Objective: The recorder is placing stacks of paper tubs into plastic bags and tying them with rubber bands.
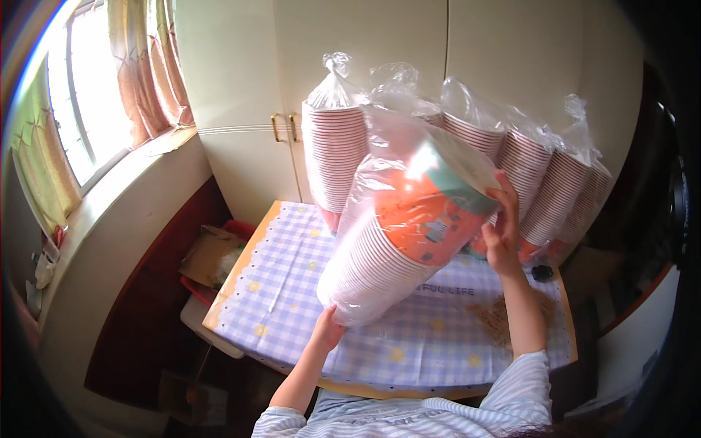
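A tilted stack of nested paper tubs (380, 255) in a clear plastic bag is held above the table between my two hands. Its outermost tub is orange with a green base; the others show only as white rims. My left hand (330, 328) grips the lower, rim end, its fingers partly hidden beneath. At the upper right, my right hand (504, 226) clasps the green base end through the film, with fingers curled over it. Behind it stand several similar bagged stacks, among them one on the left (334, 153) with its bag gathered at the top.
The table wears a blue checked cloth (285, 292). On its right lie a heap of thin tan strands (504, 325) and a small black round object (542, 273). Cream cabinets (234, 87) rise behind. An open cardboard box (212, 255) sits left of the table, below the window.
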`<control>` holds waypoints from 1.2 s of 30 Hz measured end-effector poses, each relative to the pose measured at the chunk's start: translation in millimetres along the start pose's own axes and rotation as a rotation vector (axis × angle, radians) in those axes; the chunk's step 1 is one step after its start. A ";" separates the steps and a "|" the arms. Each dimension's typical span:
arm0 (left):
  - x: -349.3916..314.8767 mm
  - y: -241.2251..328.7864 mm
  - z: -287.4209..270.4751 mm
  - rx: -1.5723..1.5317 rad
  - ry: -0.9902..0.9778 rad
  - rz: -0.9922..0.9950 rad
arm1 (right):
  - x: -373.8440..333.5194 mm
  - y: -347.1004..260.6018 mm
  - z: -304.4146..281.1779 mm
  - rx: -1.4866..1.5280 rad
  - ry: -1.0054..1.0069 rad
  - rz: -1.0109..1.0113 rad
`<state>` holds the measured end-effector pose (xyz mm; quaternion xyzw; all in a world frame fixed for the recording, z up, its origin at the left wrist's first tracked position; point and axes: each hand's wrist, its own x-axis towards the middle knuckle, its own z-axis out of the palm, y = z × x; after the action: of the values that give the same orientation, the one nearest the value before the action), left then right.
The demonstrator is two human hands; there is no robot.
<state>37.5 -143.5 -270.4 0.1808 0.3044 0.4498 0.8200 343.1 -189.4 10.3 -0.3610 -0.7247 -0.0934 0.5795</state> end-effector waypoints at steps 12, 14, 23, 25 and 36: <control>18.7 34.7 42.1 0.063 0.015 0.522 | -174.0 39.1 -51.2 0.357 0.402 0.561; 12.8 57.8 40.6 0.185 0.001 0.553 | -204.4 35.7 -36.1 0.519 0.548 0.702; -59.6 186.2 187.8 0.990 -0.100 0.699 | -279.3 11.2 81.3 1.061 0.846 1.099; -67.2 206.3 219.4 1.164 0.011 0.725 | -262.3 -4.3 96.3 1.157 0.757 1.156; -71.1 171.4 374.9 2.063 -0.342 1.042 | -279.0 -7.0 75.0 1.492 -0.155 1.787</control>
<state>148.8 -121.5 132.2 0.9224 0.3001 0.2412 0.0307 299.6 -268.6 -264.2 -0.3174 -0.1211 0.8195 0.4615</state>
